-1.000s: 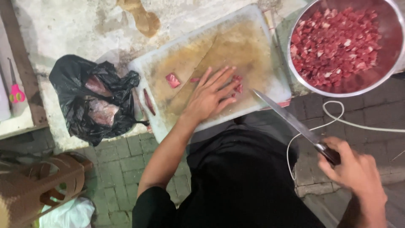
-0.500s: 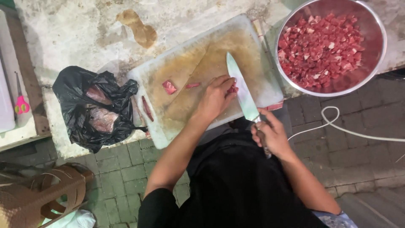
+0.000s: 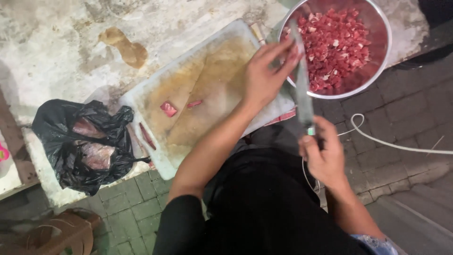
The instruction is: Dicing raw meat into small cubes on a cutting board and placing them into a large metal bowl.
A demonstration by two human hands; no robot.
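Head view, looking down: right hand (image 3: 325, 158) wrapped around knife (image 3: 302, 82) handle, blade pointing up toward metal bowl (image 3: 382, 56) of diced red meat (image 3: 337, 45); left hand (image 3: 264, 78) at blade, fingers (image 3: 283, 49) pressed against its flat; two meat scraps (image 3: 168, 108) on stained cutting board (image 3: 188, 85); black bag (image 3: 80, 141) left on worktop (image 3: 56, 47).
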